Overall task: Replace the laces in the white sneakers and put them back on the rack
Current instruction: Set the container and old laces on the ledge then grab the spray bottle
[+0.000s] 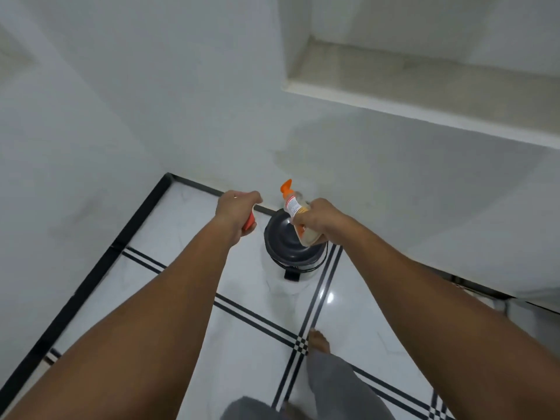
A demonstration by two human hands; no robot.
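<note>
Orange-capped bottle gripped in right hand, tilted, nozzle up-left, above lidded bin. Left hand clutches orange object.

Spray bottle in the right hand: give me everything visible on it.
The bottle is small, clear plastic, with an orange trigger nozzle on top and a white-and-orange label whose print is too small to read. The right hand grips its lower body, fingers curled round it, so the base is partly hidden. It is held in the air, tilted with the nozzle up and towards the wall, above the dark lid of the bin. Nothing else touches it.
</note>
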